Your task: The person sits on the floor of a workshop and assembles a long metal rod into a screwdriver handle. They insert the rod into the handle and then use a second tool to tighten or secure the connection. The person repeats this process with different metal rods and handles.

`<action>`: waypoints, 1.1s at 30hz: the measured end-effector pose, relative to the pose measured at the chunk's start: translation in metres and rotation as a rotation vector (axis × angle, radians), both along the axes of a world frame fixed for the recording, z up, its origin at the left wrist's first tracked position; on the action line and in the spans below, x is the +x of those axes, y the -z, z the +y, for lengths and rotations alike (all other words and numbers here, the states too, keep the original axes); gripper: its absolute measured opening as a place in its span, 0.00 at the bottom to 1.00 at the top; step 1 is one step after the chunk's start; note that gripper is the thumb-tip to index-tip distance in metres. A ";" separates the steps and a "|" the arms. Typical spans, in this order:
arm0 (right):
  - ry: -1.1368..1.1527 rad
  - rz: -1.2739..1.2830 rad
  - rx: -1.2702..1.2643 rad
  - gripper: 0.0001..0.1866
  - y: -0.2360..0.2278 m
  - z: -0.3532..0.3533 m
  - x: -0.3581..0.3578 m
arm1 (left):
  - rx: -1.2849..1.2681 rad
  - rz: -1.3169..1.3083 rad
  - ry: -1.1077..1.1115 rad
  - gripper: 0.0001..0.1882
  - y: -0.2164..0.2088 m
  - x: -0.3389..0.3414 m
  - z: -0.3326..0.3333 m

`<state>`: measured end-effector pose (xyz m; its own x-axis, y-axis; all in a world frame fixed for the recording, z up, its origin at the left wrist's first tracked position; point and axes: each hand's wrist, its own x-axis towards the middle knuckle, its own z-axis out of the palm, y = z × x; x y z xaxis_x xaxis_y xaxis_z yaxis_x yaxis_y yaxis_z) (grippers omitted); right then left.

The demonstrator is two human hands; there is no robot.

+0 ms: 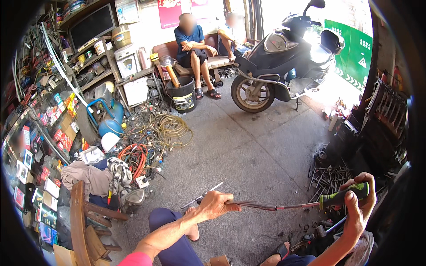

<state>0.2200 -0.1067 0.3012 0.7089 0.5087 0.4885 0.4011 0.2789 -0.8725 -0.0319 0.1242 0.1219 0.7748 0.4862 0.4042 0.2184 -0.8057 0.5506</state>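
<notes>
My left hand [216, 204] is closed in a pinch on the dark, thin, strip-like end of a long slender piece. That piece [266, 207] runs right, reddish-brown in its middle, and meets a black-and-green handle [345, 196], rather like a screwdriver's. Around the handle curls my right hand [360, 208], thumb on the near side and fingers behind. The piece is stretched between both hands above the floor, and its exact kind cannot be told. Behind my left hand a thin metal rod [195, 200] shows near my foot, partly covered by the hand.
A scooter [288, 66] stands ahead; two people sit on a bench [213, 62] beyond. Hoses [171, 131] and cluttered parts line the left, near a wooden stool [82, 221] and black bucket [183, 95]. Loose metal tools [330, 179] and a tool rack [388, 106] are right.
</notes>
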 end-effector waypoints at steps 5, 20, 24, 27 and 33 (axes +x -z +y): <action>0.066 0.032 0.085 0.27 -0.003 0.005 -0.009 | -0.105 -0.025 -0.067 0.35 0.004 0.001 0.002; -0.261 0.270 -0.072 0.19 0.050 0.070 -0.043 | -2.353 -0.543 -0.400 0.26 0.054 0.028 -0.021; -0.352 -0.011 -0.416 0.13 0.087 0.088 -0.056 | -2.338 -0.504 -0.393 0.22 0.045 0.039 -0.029; -0.453 -0.113 -0.546 0.13 0.112 0.096 -0.066 | -2.276 -0.460 -0.356 0.19 0.041 0.038 -0.031; -0.404 -0.365 -0.862 0.15 0.146 0.102 -0.070 | -2.338 -0.340 -0.272 0.12 0.045 0.033 -0.028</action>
